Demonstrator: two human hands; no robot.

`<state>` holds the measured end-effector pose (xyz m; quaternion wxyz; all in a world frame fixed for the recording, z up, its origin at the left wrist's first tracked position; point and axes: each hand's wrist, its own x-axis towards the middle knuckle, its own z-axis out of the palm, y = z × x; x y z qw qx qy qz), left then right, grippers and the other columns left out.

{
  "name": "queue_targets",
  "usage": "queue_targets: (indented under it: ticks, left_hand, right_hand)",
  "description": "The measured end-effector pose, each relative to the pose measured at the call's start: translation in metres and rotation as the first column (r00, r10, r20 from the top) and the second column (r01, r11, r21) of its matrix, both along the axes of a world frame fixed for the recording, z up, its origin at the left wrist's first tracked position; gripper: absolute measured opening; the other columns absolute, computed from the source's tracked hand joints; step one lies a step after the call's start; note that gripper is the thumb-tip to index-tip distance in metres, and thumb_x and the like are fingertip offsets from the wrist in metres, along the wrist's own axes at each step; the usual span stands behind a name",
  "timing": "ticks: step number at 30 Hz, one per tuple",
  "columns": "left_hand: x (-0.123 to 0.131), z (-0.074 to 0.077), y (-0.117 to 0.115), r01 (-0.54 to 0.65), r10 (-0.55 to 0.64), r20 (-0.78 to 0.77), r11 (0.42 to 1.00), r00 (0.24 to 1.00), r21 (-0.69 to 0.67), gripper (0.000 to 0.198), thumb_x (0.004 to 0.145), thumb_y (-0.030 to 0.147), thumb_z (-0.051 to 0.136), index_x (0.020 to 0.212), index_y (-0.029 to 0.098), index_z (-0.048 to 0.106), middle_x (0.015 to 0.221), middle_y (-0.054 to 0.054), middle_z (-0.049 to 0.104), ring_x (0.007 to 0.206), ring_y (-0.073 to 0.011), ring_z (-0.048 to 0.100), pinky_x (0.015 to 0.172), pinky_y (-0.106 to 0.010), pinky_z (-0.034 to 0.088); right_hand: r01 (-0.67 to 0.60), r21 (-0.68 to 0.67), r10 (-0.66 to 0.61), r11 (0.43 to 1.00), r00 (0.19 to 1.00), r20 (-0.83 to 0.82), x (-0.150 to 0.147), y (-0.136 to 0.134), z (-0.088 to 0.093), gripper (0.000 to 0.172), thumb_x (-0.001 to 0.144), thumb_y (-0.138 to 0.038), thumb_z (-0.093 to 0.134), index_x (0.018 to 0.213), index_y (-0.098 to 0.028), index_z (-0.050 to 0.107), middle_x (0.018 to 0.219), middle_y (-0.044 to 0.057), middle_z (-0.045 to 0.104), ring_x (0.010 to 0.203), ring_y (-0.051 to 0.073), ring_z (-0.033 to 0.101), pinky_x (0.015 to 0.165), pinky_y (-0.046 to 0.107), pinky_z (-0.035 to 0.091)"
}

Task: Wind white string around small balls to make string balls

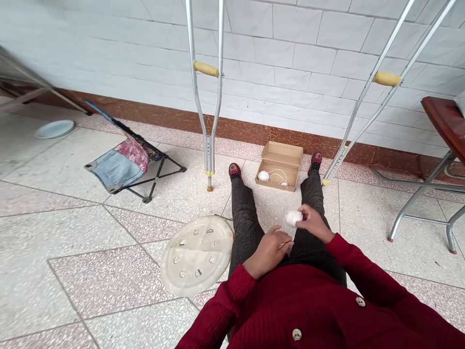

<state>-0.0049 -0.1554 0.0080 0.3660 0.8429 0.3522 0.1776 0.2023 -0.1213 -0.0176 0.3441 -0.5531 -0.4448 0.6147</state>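
Note:
In my right hand (313, 223) is a small ball of white yarn (292, 218), gripped at its right side and slightly blurred, above my lap. Just below and left of it, my left hand (271, 249) is closed, its fingers curled together; what they hold, if anything, cannot be made out. On the floor between my feet stands an open cardboard box (282, 151). A second ball of white yarn (264, 176) lies inside at the left, with a loose strand (278, 172) trailing across to the right.
A crutch (209, 145) leans at the wall left of the box, another crutch (348, 131) right of it. A folding stool (121, 165) and a round holed disc (198, 257) are to my left. A metal-legged chair (417, 203) stands right.

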Motion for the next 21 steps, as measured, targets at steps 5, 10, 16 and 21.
queue_targets:
  ticks: [5, 10, 16, 21]
  left_hand:
    - [-0.018, 0.008, 0.018, -0.061, 0.067, -0.04, 0.99, 0.997, 0.125, 0.026, 0.095, 0.022, 0.048, 0.075, 0.019, 0.064, 0.078, 0.0, 0.067, 0.08, -0.0149, 0.061, 0.108, -0.04, 0.028]
    - [-0.017, 0.0, 0.02, -0.055, 0.056, 0.027, 0.998, 0.998, -0.012, 0.03, 0.096, 0.021, 0.043, 0.073, 0.019, 0.063, 0.071, 0.002, 0.066, 0.071, -0.0131, 0.06, 0.104, -0.034, 0.034]
    - [0.003, -0.002, 0.002, -0.07, 0.07, -0.001, 0.991, 0.998, -0.116, 0.038, 0.095, 0.027, 0.042, 0.062, 0.019, 0.058, 0.06, 0.001, 0.058, 0.068, -0.0147, 0.056, 0.084, -0.026, 0.043]
    - [0.002, 0.005, -0.002, -0.097, 0.09, -0.08, 0.991, 0.993, -0.091, 0.039, 0.092, 0.027, 0.043, 0.055, 0.019, 0.052, 0.054, 0.0, 0.051, 0.064, -0.0155, 0.052, 0.07, -0.024, 0.041]
  right_hand:
    - [-0.338, -0.148, 0.321, 0.93, 0.939, -0.126, -0.008, -0.037, -0.004, 0.035, 0.046, -0.009, 0.072, 0.078, -0.017, 0.059, 0.065, -0.005, 0.061, 0.054, 0.012, 0.052, 0.047, 0.02, 0.038]
    - [-0.329, -0.161, 0.226, 0.93, 0.862, -0.453, -0.008, -0.036, 0.033, 0.038, 0.056, -0.016, 0.074, 0.091, -0.018, 0.06, 0.074, -0.003, 0.063, 0.057, 0.011, 0.057, 0.048, 0.02, 0.043]
    - [0.152, -0.081, -0.165, 0.985, 0.967, -0.193, -0.01, 0.003, 0.027, 0.025, 0.059, -0.023, 0.073, 0.078, -0.018, 0.057, 0.062, -0.004, 0.061, 0.049, 0.01, 0.055, 0.044, 0.02, 0.041]
    - [0.191, -0.035, -0.194, 0.981, 0.975, -0.106, -0.018, -0.002, 0.004, 0.034, 0.045, -0.012, 0.075, 0.072, -0.02, 0.055, 0.056, -0.008, 0.056, 0.046, 0.01, 0.049, 0.038, 0.019, 0.035]
